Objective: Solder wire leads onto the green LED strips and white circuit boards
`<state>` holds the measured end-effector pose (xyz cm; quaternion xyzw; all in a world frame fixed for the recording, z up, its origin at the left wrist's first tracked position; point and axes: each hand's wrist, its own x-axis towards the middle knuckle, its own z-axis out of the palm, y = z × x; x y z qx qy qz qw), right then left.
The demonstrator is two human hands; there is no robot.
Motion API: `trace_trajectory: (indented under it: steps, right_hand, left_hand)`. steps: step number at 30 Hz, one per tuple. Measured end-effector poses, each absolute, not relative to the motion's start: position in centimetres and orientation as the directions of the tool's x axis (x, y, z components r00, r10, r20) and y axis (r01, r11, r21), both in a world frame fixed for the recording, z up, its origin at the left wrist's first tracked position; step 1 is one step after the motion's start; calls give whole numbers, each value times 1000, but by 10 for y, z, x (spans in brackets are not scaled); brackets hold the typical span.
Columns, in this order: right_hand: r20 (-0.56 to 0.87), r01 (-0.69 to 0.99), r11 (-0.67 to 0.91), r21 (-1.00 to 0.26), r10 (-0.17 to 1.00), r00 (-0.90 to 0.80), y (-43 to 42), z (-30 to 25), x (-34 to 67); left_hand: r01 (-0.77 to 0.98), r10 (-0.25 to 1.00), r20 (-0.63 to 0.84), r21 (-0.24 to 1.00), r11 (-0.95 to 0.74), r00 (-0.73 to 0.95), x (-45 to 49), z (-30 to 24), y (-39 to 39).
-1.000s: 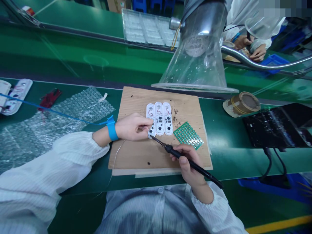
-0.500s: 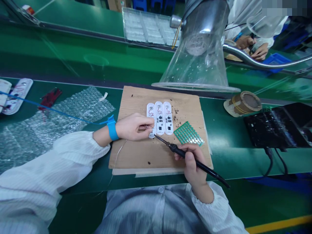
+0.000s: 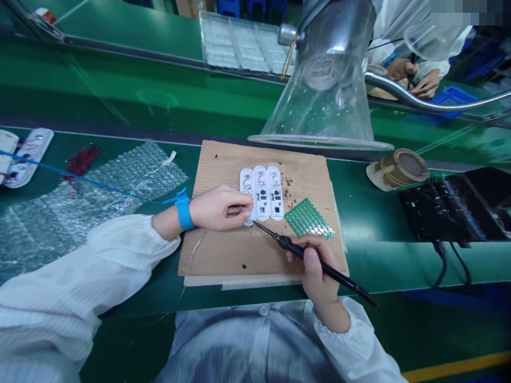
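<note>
Three white oblong circuit boards (image 3: pixel 262 192) lie side by side on a brown cardboard mat (image 3: pixel 223 250). My left hand (image 3: pixel 219 208), with a blue wrist strap (image 3: pixel 182 209), pinches a thin solder wire (image 3: pixel 191 255) at the lower end of the leftmost board. My right hand (image 3: pixel 315 268) is closed round a black soldering iron (image 3: pixel 319 266). The iron's tip points at the bottom of that same board. A green panel of small boards (image 3: pixel 308 218) lies just right of the white ones.
A clear fume hood (image 3: pixel 327 85) on a flexible hose hangs behind the mat. Bubble wrap (image 3: pixel 80 202) covers the left of the green bench. A tape roll (image 3: pixel 397 169) and a black tray (image 3: pixel 451 210) sit at right. Another person's hands (image 3: pixel 415 77) work beyond.
My right hand drew the soldering iron slightly down and right, off the board's end. My left hand stayed pinched at the leftmost board.
</note>
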<state>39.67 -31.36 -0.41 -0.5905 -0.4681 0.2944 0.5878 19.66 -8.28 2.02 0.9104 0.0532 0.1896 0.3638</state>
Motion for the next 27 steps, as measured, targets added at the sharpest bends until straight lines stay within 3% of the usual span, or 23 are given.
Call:
trace_trajectory:
  steps: [6, 19, 27]
  right_hand:
    - [203, 196, 133, -971, 896, 395, -312, -5, 397]
    - [210, 109, 179, -978, 845, 492, -310, -8, 398]
    - [309, 272, 175, -946, 738, 600, -307, -9, 398]
  left_hand:
    - [-33, 226, 286, 682, -731, 931, 198, 19, -83]
    - [77, 402, 282, 730, -679, 871, 198, 21, -84]
    - [244, 596, 221, 763, -599, 772, 203, 10, -81]
